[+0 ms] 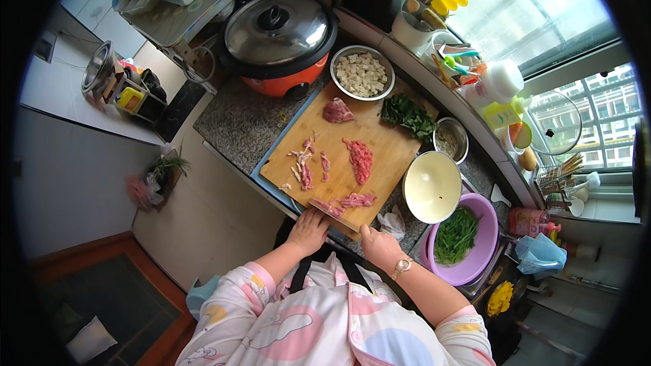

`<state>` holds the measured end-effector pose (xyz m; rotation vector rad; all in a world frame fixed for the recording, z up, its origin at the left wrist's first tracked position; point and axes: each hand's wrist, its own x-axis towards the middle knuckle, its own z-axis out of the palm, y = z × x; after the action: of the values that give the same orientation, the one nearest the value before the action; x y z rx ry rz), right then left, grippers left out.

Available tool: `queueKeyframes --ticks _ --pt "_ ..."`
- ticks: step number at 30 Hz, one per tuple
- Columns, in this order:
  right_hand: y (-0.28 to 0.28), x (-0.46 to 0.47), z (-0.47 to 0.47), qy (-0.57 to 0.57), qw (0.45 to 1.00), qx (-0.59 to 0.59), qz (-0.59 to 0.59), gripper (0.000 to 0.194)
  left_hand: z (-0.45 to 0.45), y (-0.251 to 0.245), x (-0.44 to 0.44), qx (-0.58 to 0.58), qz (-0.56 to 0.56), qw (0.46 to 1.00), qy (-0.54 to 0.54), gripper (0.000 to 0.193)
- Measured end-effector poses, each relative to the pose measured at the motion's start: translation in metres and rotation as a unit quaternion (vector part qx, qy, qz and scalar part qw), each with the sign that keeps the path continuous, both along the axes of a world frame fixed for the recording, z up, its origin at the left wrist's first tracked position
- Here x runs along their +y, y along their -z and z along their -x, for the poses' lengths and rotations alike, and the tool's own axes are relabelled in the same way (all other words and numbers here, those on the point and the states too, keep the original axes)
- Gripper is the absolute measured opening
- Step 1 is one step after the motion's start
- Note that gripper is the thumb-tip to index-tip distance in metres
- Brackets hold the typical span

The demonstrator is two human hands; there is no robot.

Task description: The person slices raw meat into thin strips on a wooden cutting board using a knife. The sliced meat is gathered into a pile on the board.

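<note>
My right hand [377, 245] grips the handle of a knife [335, 217], whose blade lies along strips of raw meat [351, 202] near the front edge of a wooden cutting board [274, 165]. Just left of the blade, my left hand [309, 230] rests at the board's edge; whether its fingers hold any meat cannot be told. Farther back on the board are a heap of minced red meat [359, 161], pale trimmings [304, 165], a small strip of meat [325, 166], a larger meat chunk [337, 111] and leafy greens [408, 116].
A steel bowl of white cubes [362, 73] stands at the board's back edge, beside a lidded orange electric pot [277, 35]. On the right are a small steel bowl [450, 140], a cream bowl [432, 187], a purple basin of cut greens [488, 244] and crumpled tissue [391, 223].
</note>
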<state>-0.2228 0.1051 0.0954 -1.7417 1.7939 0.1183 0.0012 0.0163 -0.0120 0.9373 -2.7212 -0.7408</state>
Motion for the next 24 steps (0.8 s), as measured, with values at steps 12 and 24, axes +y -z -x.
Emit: queueKeyframes --ticks 12,24 --pt "0.008 0.022 0.014 0.014 0.999 0.002 -0.036 0.016 -0.003 -0.005 -0.003 -0.026 0.020 0.999 0.025 0.048" --pt "-0.017 0.075 0.036 0.085 0.995 -0.043 -0.019 0.016 -0.014 -0.011 -0.005 0.042 0.027 0.997 0.055 0.061"
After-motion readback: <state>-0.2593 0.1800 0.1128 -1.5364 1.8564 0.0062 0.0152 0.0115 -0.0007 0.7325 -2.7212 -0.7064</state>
